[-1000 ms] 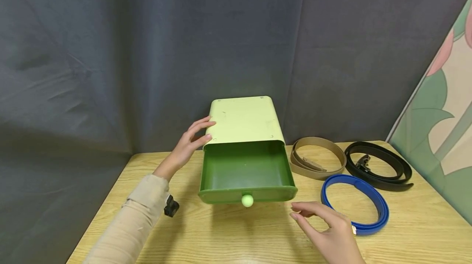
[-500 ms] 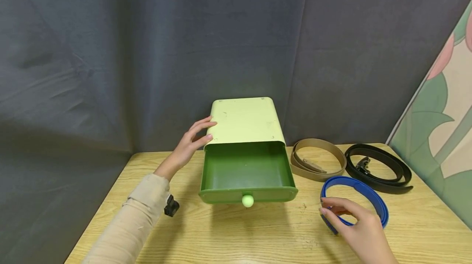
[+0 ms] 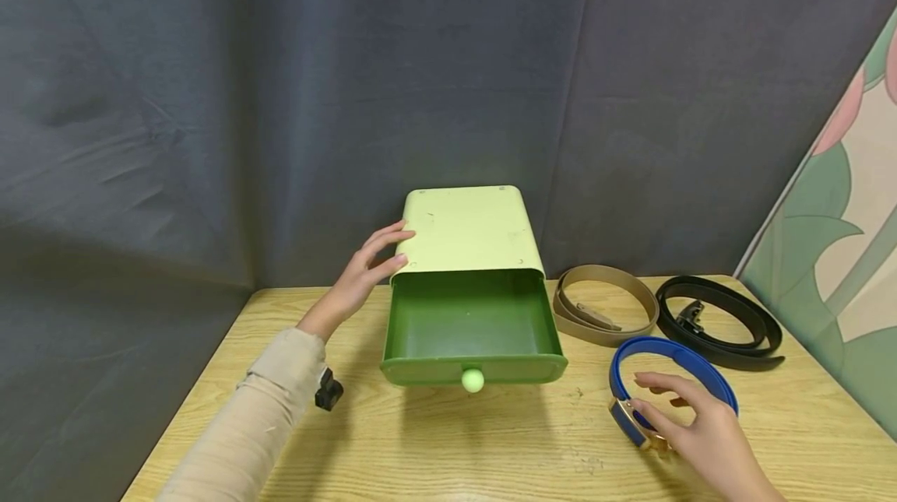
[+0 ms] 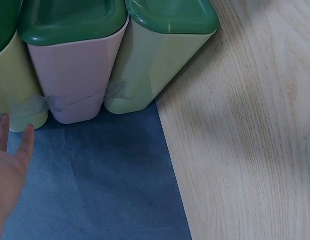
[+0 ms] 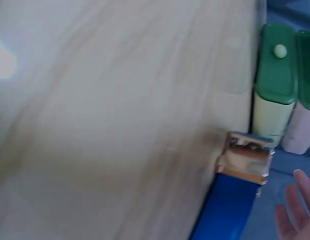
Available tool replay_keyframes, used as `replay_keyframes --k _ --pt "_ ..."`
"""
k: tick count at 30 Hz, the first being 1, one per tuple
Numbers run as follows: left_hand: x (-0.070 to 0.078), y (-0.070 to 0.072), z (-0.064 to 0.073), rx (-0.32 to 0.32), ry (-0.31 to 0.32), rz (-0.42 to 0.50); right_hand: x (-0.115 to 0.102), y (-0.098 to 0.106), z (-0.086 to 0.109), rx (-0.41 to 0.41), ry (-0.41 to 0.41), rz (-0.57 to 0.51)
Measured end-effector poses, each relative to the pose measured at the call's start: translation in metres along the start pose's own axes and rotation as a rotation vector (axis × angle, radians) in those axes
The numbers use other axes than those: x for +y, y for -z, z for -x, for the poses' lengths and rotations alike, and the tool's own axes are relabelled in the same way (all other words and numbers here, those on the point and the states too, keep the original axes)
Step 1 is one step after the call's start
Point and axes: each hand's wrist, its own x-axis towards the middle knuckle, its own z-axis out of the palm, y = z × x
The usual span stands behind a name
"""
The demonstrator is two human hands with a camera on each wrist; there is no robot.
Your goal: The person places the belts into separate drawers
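My left hand (image 3: 353,280) rests its fingertips on the left edge of a pale green drawer box (image 3: 469,229). The dark green drawer (image 3: 473,370) with a round light green knob (image 3: 473,380) is pulled out, and nothing shows inside it. My right hand (image 3: 708,428) hovers over a coiled blue belt (image 3: 690,358), thumb and fingers apart. The gold belt buckle (image 5: 243,159) lies beside the hand in the right wrist view. Part of the coil is hidden behind the hand. In the left wrist view, my left fingers (image 4: 25,142) are straight, near the box's side.
A coiled brown belt (image 3: 610,276) and a coiled black belt (image 3: 729,296) lie at the back right of the wooden table (image 3: 532,455). A dark curtain (image 3: 420,66) stands behind. The left wrist view shows a pink box (image 4: 69,75) beside two greenish ones, with tape across them.
My right hand has moved right from beside the drawer to above the blue belt, and the belt's buckle end has come into sight. My left hand stays on the box.
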Motion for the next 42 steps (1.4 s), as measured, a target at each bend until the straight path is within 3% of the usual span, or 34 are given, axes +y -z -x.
replay_keyframes --k 7,21,30,34,42 --pt "0.0 -0.001 0.0 0.01 -0.007 0.007 0.01 -0.002 0.0 -0.146 -0.121 0.034" --pt "0.002 -0.001 0.001 0.007 -0.019 0.009 0.023 -0.011 0.001 -0.33 -0.272 0.024" --pt "0.003 -0.001 0.001 0.001 -0.015 0.005 0.025 -0.015 -0.004 -0.467 -0.309 0.119" --pt "0.003 -0.001 0.001 0.0 -0.011 0.0 0.027 -0.017 -0.005 -0.489 -0.309 0.133" --pt "0.0 -0.001 0.002 0.004 -0.004 -0.007 0.028 -0.015 -0.003 -0.442 -0.273 0.101"
